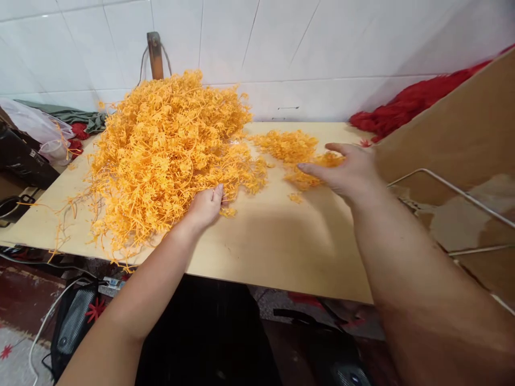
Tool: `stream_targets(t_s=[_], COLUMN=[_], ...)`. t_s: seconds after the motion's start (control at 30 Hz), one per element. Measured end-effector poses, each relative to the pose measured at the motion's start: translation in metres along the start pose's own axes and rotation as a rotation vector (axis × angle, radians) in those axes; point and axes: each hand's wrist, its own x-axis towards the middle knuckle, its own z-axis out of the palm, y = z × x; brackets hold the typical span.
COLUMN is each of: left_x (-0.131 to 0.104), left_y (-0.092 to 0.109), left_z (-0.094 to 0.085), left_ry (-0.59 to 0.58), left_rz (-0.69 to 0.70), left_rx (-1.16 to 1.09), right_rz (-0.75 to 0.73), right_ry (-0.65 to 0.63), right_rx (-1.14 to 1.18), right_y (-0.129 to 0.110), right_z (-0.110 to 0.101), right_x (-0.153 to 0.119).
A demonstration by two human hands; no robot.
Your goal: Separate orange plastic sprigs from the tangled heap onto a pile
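Observation:
A large heap of orange plastic sprigs [161,145] covers the left half of the wooden table [257,241]. At the heap's lower right edge is my left hand [206,206], its thumb and fingers pinched together on orange sprigs. My right hand [348,169] is further right, thumb and fingers apart, beside a smaller group of orange pieces [287,146]. Some of those pieces lie partly behind its fingers. A small loose orange piece [295,198] rests on the table just below that group.
Red material [414,102] lies at the back right behind a cardboard sheet [454,128] with metal wire. A wooden post [155,56] stands against the tiled wall. At the left are a plastic bag [34,120] and a dark container [24,161].

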Motion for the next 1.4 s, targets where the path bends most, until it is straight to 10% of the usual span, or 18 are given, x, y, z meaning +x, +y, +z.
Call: stream_targets(t_s=[0.1, 0.43, 0.7, 0.87, 1.13, 1.4], left_x=[-0.001, 0.001, 0.005, 0.007, -0.008, -0.01], left_y=[0.002, 0.0, 0.004, 0.005, 0.005, 0.011], left_z=[0.0, 0.002, 0.003, 0.001, 0.003, 0.005], left_ry=[-0.003, -0.014, 0.048, 0.049, -0.027, -0.098], left_rz=[0.007, 0.003, -0.017, -0.08, 0.047, 0.071], left_rx=[0.031, 0.076, 0.013, -0.017, 0.147, 0.528], right_rz=[0.104, -0.28, -0.321, -0.56, 0.28, 0.024], right_ry=[0.104, -0.258, -0.387, -0.688, -0.652, -0.439], right_rx=[-0.136, 0.035, 0.379, 0.5, 0.891, 0.029], right_y=[-0.017, -0.112, -0.123, -0.154, -0.116, -0.12], right_z=[0.001, 0.054, 0.04, 0.028, 0.034, 0.06], right_x=[-0.002, -0.06, -0.102, -0.132, -0.087, -0.034])
